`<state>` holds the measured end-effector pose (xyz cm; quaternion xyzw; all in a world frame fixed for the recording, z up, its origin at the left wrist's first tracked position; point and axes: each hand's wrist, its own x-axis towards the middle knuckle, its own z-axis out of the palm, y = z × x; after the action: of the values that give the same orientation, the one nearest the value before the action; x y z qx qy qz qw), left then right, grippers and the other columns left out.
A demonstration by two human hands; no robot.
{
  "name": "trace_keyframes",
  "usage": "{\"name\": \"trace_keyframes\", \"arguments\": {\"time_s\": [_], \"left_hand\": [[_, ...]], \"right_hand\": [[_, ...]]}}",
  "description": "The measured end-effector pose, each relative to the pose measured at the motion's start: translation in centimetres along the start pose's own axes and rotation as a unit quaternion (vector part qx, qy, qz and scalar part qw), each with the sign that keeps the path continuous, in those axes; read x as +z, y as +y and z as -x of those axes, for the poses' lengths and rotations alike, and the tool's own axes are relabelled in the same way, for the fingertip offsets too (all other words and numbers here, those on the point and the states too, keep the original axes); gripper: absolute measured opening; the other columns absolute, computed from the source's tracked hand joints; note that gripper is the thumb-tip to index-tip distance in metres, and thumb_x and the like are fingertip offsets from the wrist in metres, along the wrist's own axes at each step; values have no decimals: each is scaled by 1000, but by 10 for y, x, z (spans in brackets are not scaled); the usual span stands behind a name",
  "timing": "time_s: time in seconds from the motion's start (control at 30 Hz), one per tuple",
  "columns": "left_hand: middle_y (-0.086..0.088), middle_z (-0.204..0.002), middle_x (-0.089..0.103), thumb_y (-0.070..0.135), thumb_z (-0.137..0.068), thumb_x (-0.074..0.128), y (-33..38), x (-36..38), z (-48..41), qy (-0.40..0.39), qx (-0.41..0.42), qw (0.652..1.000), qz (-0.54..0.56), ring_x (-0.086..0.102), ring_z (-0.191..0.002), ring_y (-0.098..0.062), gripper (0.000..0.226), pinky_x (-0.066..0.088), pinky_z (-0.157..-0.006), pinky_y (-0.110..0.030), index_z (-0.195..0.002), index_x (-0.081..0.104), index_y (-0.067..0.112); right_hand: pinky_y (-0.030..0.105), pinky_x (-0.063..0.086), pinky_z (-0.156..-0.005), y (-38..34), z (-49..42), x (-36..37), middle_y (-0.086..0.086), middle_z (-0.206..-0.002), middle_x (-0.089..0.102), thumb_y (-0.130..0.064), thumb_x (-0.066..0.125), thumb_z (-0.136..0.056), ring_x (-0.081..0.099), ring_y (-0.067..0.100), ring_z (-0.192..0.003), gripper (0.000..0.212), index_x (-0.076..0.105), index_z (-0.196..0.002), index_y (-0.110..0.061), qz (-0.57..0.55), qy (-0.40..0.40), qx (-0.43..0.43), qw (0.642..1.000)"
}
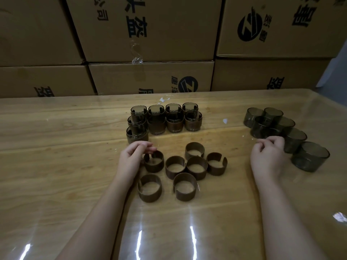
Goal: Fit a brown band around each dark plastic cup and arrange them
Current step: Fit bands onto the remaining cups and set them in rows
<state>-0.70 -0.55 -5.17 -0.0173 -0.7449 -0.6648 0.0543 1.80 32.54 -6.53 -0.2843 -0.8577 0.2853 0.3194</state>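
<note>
Several loose brown bands lie in the middle of the table, among them one (150, 190) at the near left and one (185, 187) beside it. My left hand (134, 158) has its curled fingertips on the far rim of the top-left brown band (155, 165) and pinches it. Several banded dark cups (156, 125) stand in rows behind, the nearest one (137, 136) just beyond my left hand. Several bare dark plastic cups (262, 128) are clustered at the right. My right hand (268, 158) rests beside them, fingers loosely curled, holding nothing.
The wooden table (56, 166) has a glossy clear cover. Stacked cardboard boxes (150, 77) form a wall along its far edge. Small white scraps (225, 121) lie between the two cup groups, and another (339, 216) sits near the right edge.
</note>
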Motion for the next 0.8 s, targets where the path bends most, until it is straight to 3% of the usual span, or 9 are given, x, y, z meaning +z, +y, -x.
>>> {"name": "trace_keyframes", "arguments": {"time_s": [0.13,0.23,0.33,0.4,0.47,0.53,0.63,0.73,0.8], "left_hand": [[5,-94,76,28,-100,44,4,1,4,18,-25,999,26,69,-91,-4,27,45,-79,-29,-100,70,19],[4,-92,76,27,-100,46,6,6,12,44,-13,998,46,69,-89,-1,26,42,-71,-23,-99,70,18],[2,-83,76,18,-98,49,8,13,21,57,31,996,53,70,-84,-2,23,46,-66,-9,-90,71,15],[0,-82,76,14,-99,48,12,17,21,28,54,997,51,71,-83,-7,25,45,-64,-2,-89,71,14],[1,-87,76,14,-99,48,19,22,18,-9,78,996,43,72,-82,-12,25,51,-67,-9,-91,72,16],[8,-91,75,26,-97,51,21,27,13,-22,83,995,55,71,-81,-10,18,55,-73,-18,-100,69,22],[15,-92,71,40,-83,50,17,30,10,-39,72,995,62,64,-84,1,30,51,-74,-15,-107,63,28],[13,-101,69,37,-82,54,13,30,11,-85,81,992,43,62,-89,0,37,49,-73,-17,-116,60,23],[18,-95,70,34,-82,56,12,30,10,-95,88,990,56,60,-85,2,33,48,-69,-15,-114,59,24]], "right_hand": [[20,41,-77,-24,8,-2,3,-123,48,-12,52,-95,51,13,-100,22,69,-108,-6,-87,15,-48,995],[20,47,-81,-56,22,-5,0,-118,49,-6,54,-94,52,13,-105,19,70,-105,-9,-223,5,-99,970],[15,50,-80,-91,52,-9,-8,-110,49,-4,54,-94,52,0,-99,20,69,-98,-16,-337,-64,-142,929],[18,52,-79,-111,73,-10,-7,-108,52,-3,56,-93,58,4,-96,25,68,-91,-25,-413,-149,-126,890],[22,54,-79,-123,91,-8,1,-108,57,-2,58,-91,64,15,-95,26,64,-91,-27,-464,-231,-103,849],[21,55,-74,-128,103,-3,6,-100,61,4,59,-90,69,15,-85,26,57,-94,-22,-507,-285,-78,810],[22,56,-67,-131,111,6,8,-97,58,10,56,-90,70,13,-74,26,49,-96,-14,-542,-302,-34,784],[23,57,-64,-129,111,12,11,-97,55,13,54,-90,70,14,-71,29,50,-101,-14,-574,-304,-7,760],[23,57,-65,-126,108,14,10,-98,57,12,54,-90,70,16,-73,32,52,-105,-17,-571,-316,-19,757]]}}
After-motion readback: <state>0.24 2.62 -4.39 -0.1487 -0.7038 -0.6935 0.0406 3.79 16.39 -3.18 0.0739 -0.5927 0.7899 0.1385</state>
